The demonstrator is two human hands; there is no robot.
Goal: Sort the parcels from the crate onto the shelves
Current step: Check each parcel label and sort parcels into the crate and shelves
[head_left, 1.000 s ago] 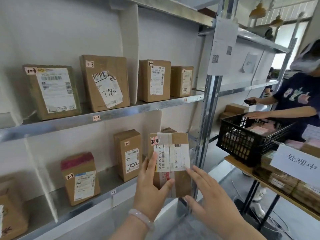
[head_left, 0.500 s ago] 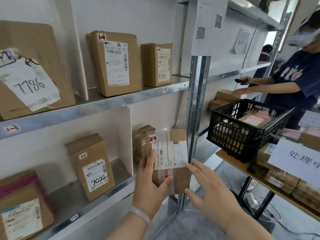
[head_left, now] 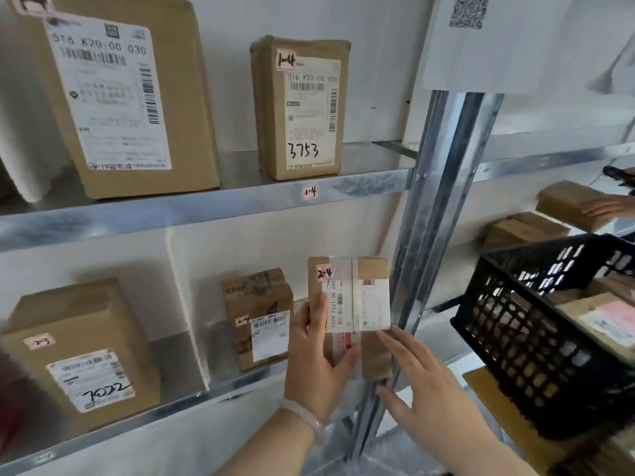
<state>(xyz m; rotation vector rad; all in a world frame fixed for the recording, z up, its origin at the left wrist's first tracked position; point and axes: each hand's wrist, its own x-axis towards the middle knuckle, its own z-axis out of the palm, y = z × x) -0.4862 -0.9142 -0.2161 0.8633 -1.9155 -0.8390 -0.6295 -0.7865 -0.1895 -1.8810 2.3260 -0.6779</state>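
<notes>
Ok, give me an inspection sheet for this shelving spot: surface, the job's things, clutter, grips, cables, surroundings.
Surface: metal lower shelf; upper shelf above it, its edge tagged 1-4.
Job's things: held parcel marked 2-4, upright, in front of the lower shelf beside the steel post; black crate at right with parcels inside.
Clutter: shelved 2-4 parcel, 7022 parcel and 3753 parcel, all upright.
Grips: left grip holds the held parcel's left edge, thumb across its front; right grip has straight fingers, tips touching its lower right front.
Cables: nothing seen.
Surroundings: white back wall; another person's hand on a parcel, far right.
</notes>
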